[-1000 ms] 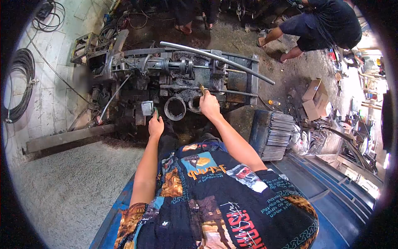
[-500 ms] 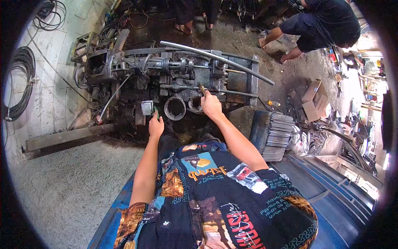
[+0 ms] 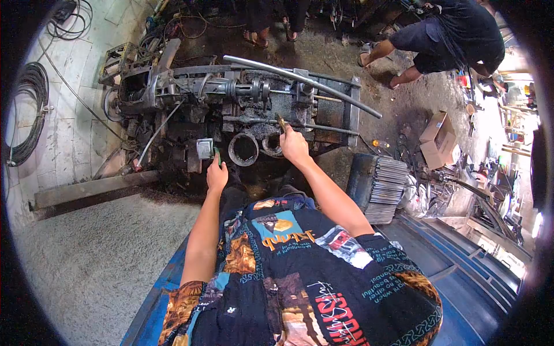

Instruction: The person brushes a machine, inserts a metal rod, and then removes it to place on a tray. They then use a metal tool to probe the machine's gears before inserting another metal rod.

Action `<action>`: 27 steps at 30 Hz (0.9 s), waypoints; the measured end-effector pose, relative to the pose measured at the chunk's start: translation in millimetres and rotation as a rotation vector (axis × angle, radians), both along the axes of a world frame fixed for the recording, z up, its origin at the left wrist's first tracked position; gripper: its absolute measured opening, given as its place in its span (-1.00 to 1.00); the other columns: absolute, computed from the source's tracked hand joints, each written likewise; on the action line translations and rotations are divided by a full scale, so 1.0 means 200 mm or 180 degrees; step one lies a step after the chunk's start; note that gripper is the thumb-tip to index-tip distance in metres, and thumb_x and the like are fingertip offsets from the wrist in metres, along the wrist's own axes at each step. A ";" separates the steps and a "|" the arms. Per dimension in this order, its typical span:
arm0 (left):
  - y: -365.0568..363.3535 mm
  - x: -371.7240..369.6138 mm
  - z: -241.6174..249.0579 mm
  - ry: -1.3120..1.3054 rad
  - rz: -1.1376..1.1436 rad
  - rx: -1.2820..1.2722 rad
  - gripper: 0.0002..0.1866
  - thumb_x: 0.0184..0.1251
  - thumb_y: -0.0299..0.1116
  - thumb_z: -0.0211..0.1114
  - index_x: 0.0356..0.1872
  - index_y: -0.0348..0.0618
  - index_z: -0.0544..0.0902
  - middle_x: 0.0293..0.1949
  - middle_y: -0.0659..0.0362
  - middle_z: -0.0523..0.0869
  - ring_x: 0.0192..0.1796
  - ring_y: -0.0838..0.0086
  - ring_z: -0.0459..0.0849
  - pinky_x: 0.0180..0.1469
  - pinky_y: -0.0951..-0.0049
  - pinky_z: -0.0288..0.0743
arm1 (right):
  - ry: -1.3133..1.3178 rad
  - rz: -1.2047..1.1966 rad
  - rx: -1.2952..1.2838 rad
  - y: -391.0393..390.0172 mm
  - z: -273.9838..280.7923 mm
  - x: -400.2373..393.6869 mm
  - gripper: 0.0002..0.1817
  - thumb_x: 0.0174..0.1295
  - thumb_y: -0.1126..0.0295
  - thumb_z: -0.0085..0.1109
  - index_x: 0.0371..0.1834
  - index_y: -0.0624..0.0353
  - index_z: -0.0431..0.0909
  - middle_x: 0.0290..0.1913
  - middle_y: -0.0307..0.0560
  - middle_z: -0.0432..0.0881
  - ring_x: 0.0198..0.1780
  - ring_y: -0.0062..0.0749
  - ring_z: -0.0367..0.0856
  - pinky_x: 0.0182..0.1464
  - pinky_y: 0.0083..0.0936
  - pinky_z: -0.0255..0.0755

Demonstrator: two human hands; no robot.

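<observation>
My left hand point(image 3: 217, 174) is closed around a slim green handle point(image 3: 217, 155), just beside a pale metal box point(image 3: 204, 148). My right hand point(image 3: 295, 145) grips a narrow brownish-yellow piece point(image 3: 281, 122) whose tip reaches over the near rail of a greasy metal machine point(image 3: 216, 86); its exact kind I cannot tell. Between the hands is a round container point(image 3: 243, 164) with dark matter inside. Partly behind my right hand sits a second round rim point(image 3: 266, 151). A long grey metal tube point(image 3: 329, 89) lies slantwise across the machine's top.
A ribbed metal block point(image 3: 386, 184) stands to the right, with an open cardboard box point(image 3: 437, 144) beyond it. Another person point(image 3: 456, 40) bends over at the far right; someone's feet point(image 3: 257, 38) show behind the machine. A beam point(image 3: 98, 189) and coiled cable point(image 3: 29, 115) are at left.
Both hands keep nearly the same place and grip. The person at the far right has shifted slightly.
</observation>
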State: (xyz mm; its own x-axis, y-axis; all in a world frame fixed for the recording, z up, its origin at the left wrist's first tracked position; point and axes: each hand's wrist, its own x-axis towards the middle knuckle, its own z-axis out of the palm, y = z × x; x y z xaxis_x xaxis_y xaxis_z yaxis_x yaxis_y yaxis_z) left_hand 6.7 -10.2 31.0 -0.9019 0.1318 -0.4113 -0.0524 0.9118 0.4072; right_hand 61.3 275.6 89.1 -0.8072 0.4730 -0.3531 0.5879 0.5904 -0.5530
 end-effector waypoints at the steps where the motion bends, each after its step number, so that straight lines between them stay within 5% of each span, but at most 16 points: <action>1: 0.01 0.00 0.01 -0.0038 0.0016 -0.0081 -0.46 0.40 -0.29 0.16 0.39 -0.08 0.39 -0.01 -0.22 0.66 0.05 -0.11 0.63 0.08 0.01 0.51 | -0.0001 0.0001 0.0001 0.00 0.00 0.00 -0.55 0.28 0.32 -0.02 0.19 0.32 0.48 -0.35 0.36 0.67 -0.26 0.26 0.68 -0.11 0.06 0.56; 6: 0.01 -0.01 0.03 -0.0248 0.0066 -0.0082 -0.46 0.40 -0.29 0.15 0.40 -0.05 0.38 0.00 -0.21 0.66 0.06 -0.11 0.62 0.10 0.02 0.50 | 0.0403 -0.0099 0.0023 0.00 0.14 -0.12 -0.67 0.29 0.36 -0.04 0.01 0.34 0.49 -0.35 0.38 0.66 -0.26 0.29 0.67 -0.14 0.09 0.55; 15: 0.00 -0.01 0.01 -0.0186 0.0048 -0.0266 -0.45 0.42 -0.28 0.14 0.43 0.03 0.35 0.00 -0.20 0.67 0.05 -0.09 0.63 0.10 0.01 0.51 | 0.0537 -0.0275 0.0075 0.03 0.13 -0.40 -0.66 0.26 0.36 0.01 -0.02 0.39 0.51 -0.31 0.46 0.64 -0.21 0.36 0.64 -0.06 0.11 0.50; 20: -0.03 -0.01 -0.04 -0.0053 -0.0021 -0.0179 -0.45 0.42 -0.27 0.15 0.43 0.03 0.36 0.00 -0.19 0.67 0.05 -0.09 0.63 0.09 0.00 0.51 | 0.0460 -0.0228 -0.0076 0.00 0.28 -0.15 -0.65 0.28 0.37 0.01 0.07 0.29 0.53 -0.29 0.42 0.65 -0.20 0.30 0.66 -0.08 0.04 0.52; 27: 0.00 0.01 -0.03 -0.0017 -0.0013 -0.0110 -0.46 0.41 -0.25 0.15 0.40 -0.04 0.38 0.03 -0.20 0.65 0.08 -0.10 0.62 0.12 0.01 0.50 | 0.0962 -0.0605 -0.0550 0.05 0.11 0.31 -0.63 0.29 0.38 0.01 0.11 0.34 0.51 -0.37 0.43 0.62 -0.26 0.27 0.65 -0.16 0.04 0.49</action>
